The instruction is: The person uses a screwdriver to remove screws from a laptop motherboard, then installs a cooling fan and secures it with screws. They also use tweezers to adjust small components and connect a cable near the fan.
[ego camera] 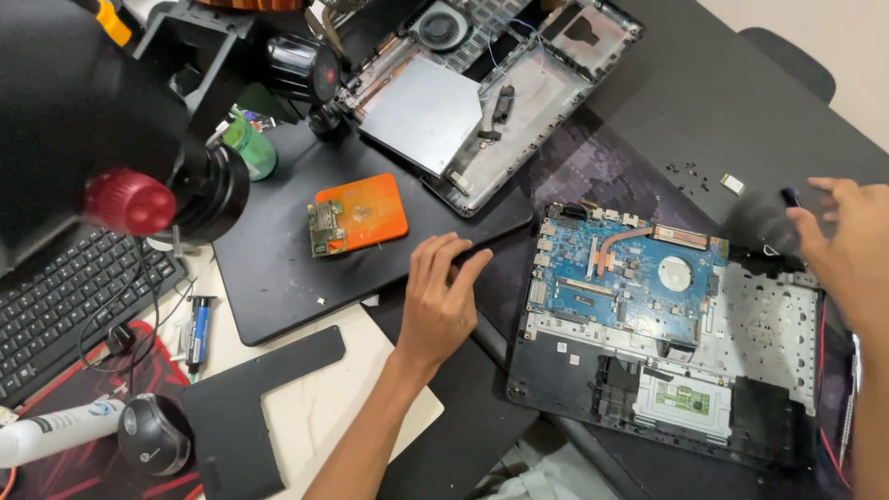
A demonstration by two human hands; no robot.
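My left hand [439,294] rests palm down on the dark table, fingers spread, its fingertips touching the edge of a black flat panel [278,268]. Just right of it lies an opened laptop chassis [667,370] with a blue motherboard [622,278] bearing a copper heat pipe and a round silver part. My right hand [850,243] hovers at the chassis's far right corner, fingers apart, next to a small dark object [789,196] that is blurred; whether the hand holds it is unclear.
An orange pad [366,211] with a small green circuit board [326,229] lies on the black panel. A second laptop base [482,83] with a fan sits at the top. Loose screws [687,171], a keyboard [65,306], a mouse [153,432], a black L-shaped cover [250,407] and a microscope head [111,139] surround the area.
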